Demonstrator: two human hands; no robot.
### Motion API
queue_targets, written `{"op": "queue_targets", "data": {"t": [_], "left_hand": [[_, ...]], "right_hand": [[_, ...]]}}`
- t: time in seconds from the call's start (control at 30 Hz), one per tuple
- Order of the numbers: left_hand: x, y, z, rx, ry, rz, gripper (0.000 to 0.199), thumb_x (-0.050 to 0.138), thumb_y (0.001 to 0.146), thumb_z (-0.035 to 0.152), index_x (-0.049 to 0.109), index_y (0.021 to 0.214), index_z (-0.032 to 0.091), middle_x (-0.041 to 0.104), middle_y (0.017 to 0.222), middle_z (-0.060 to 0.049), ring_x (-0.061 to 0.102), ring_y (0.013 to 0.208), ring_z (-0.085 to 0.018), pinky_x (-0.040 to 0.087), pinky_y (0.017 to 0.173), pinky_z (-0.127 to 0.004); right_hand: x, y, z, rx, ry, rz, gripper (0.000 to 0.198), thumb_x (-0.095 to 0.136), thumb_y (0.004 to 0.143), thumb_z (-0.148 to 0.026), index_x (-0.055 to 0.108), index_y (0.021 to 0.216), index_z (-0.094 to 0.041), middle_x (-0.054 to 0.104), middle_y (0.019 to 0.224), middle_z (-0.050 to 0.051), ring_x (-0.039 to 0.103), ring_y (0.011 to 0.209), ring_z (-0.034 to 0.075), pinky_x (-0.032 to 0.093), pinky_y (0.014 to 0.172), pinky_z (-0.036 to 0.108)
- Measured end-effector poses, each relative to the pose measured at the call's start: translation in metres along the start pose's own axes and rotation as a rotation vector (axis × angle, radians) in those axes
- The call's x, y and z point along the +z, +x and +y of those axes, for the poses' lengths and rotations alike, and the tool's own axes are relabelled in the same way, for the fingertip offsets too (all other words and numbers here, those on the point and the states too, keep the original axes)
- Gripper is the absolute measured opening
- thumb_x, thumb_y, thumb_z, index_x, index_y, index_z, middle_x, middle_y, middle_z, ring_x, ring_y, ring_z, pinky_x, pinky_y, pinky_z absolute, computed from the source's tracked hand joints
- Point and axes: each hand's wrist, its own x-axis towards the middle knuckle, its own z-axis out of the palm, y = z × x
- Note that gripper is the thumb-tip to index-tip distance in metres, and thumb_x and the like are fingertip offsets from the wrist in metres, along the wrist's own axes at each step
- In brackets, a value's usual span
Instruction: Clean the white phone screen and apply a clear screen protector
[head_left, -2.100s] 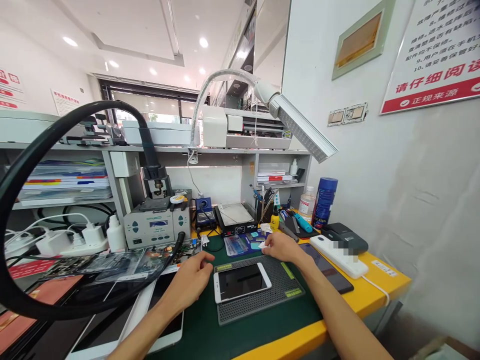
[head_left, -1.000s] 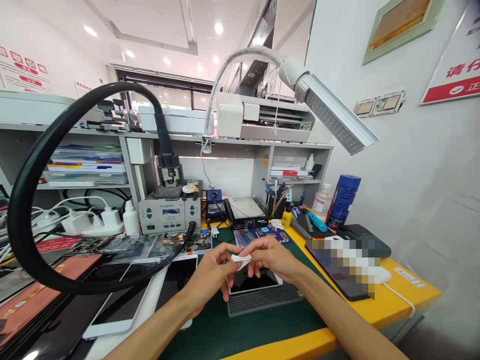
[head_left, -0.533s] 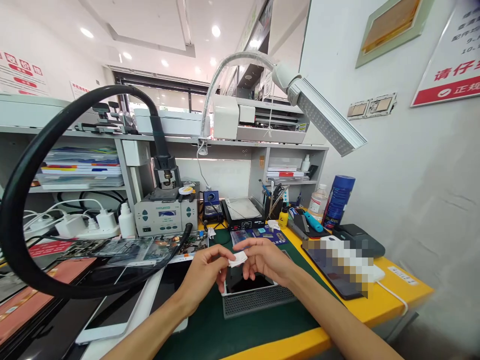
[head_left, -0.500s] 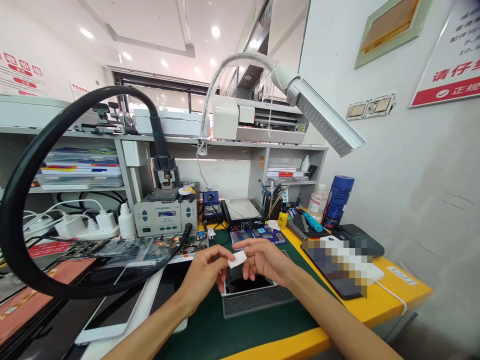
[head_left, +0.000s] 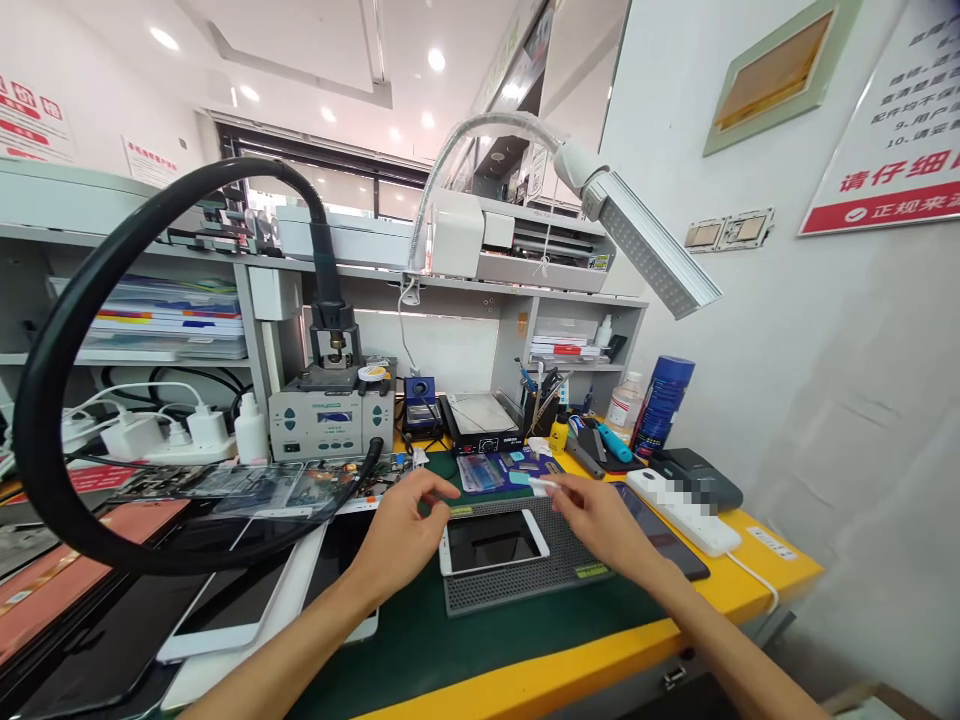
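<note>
A white-framed smartphone with a dark screen lies face up on a grey perforated mat. At its upper left, my left hand hovers with bent fingers, thumb and index finger apart, holding nothing I can see. To the right of the phone, my right hand pinches a small white slip, seen nearly edge-on, between thumb and fingertips. Whether the slip is paper or cloth I cannot tell. Both hands are clear of the phone's screen.
A hot-air station stands at the back left, its thick black hose looping across the left side. Tablets and panels lie left. A dark phone, a power strip and a blue can sit right.
The white slip, earlier between both hands with the left fingers on it, is now in my right hand. My hands have moved apart, right hand rightward, uncovering the phone.
</note>
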Motion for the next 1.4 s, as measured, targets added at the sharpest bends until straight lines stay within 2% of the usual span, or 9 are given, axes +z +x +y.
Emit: {"op": "queue_targets", "data": {"t": [0.13,0.23,0.37,0.63,0.77,0.9,1.03,1.17,1.4], "left_hand": [[-0.01,-0.002,0.003,0.068,0.256,-0.139,0.03,0.05,0.083,0.032,0.065,0.106,0.021,0.067,0.109,-0.008,0.063,0.102,-0.026,0.051,0.082,-0.036],[-0.021,-0.004,0.003,0.074,0.393,-0.345,0.059,0.057,0.081,0.045,0.052,0.135,0.022,0.057,0.135,-0.011,0.049,0.128,-0.035,0.048,0.096,-0.043],[-0.028,-0.005,-0.003,0.035,0.483,-0.509,0.08,0.06,0.077,0.055,0.036,0.148,0.025,0.043,0.151,-0.013,0.031,0.142,-0.039,0.04,0.106,-0.05],[-0.029,-0.004,-0.002,0.05,0.517,-0.533,0.079,0.06,0.078,0.053,0.035,0.148,0.026,0.049,0.144,-0.014,0.046,0.132,-0.037,0.046,0.1,-0.045],[-0.031,-0.005,0.004,0.054,0.518,-0.536,0.079,0.06,0.077,0.052,0.036,0.147,0.024,0.054,0.137,-0.015,0.054,0.123,-0.035,0.048,0.096,-0.043],[-0.031,-0.006,0.007,0.067,0.522,-0.515,0.078,0.06,0.076,0.05,0.04,0.146,0.021,0.056,0.135,-0.016,0.053,0.123,-0.036,0.047,0.095,-0.043],[-0.029,-0.005,0.002,0.087,0.501,-0.505,0.078,0.061,0.075,0.051,0.042,0.144,0.021,0.059,0.131,-0.016,0.056,0.118,-0.037,0.048,0.092,-0.043],[-0.027,-0.004,-0.002,0.122,0.502,-0.477,0.075,0.062,0.074,0.05,0.045,0.141,0.02,0.062,0.125,-0.016,0.059,0.112,-0.036,0.049,0.09,-0.042],[-0.029,-0.004,0.001,0.1,0.51,-0.502,0.075,0.062,0.074,0.05,0.045,0.141,0.021,0.061,0.128,-0.016,0.06,0.111,-0.037,0.05,0.086,-0.043]], "right_hand": [[0.003,-0.036,-0.002,-0.249,-0.366,-0.111,0.037,0.034,0.101,-0.023,0.063,0.123,-0.018,0.064,0.096,0.01,0.063,0.086,0.023,0.048,0.074,0.034],[0.015,-0.057,-0.006,-0.328,-0.607,-0.17,0.037,0.033,0.099,-0.016,0.061,0.124,-0.015,0.061,0.097,0.012,0.062,0.084,0.025,0.049,0.069,0.035],[0.022,-0.068,-0.009,-0.39,-0.754,-0.196,0.037,0.036,0.096,-0.01,0.055,0.128,-0.011,0.059,0.098,0.013,0.061,0.084,0.026,0.048,0.062,0.034],[0.024,-0.063,-0.025,-0.349,-0.818,-0.155,0.03,0.035,0.098,-0.015,0.06,0.116,-0.012,0.058,0.091,0.012,0.058,0.077,0.024,0.046,0.057,0.032],[0.026,-0.057,-0.028,-0.272,-0.756,-0.123,0.032,0.032,0.1,-0.019,0.063,0.107,-0.014,0.058,0.094,0.013,0.057,0.081,0.025,0.051,0.065,0.037],[0.026,-0.049,-0.03,-0.237,-0.674,-0.12,0.039,0.031,0.102,-0.033,0.062,0.121,-0.017,0.058,0.122,0.015,0.054,0.111,0.031,0.05,0.089,0.047],[0.026,-0.045,-0.028,-0.151,-0.609,-0.224,0.054,0.027,0.103,-0.046,0.046,0.144,-0.018,0.043,0.151,0.008,0.033,0.138,0.035,0.037,0.108,0.054],[0.024,-0.042,-0.023,-0.087,-0.544,-0.336,0.061,0.022,0.102,-0.052,0.032,0.152,-0.019,0.028,0.158,0.004,0.022,0.146,0.03,0.026,0.117,0.052],[0.02,-0.035,-0.02,-0.13,-0.5,-0.392,0.062,0.021,0.102,-0.053,0.029,0.153,-0.018,0.027,0.158,0.005,0.019,0.147,0.026,0.019,0.12,0.048]]}}
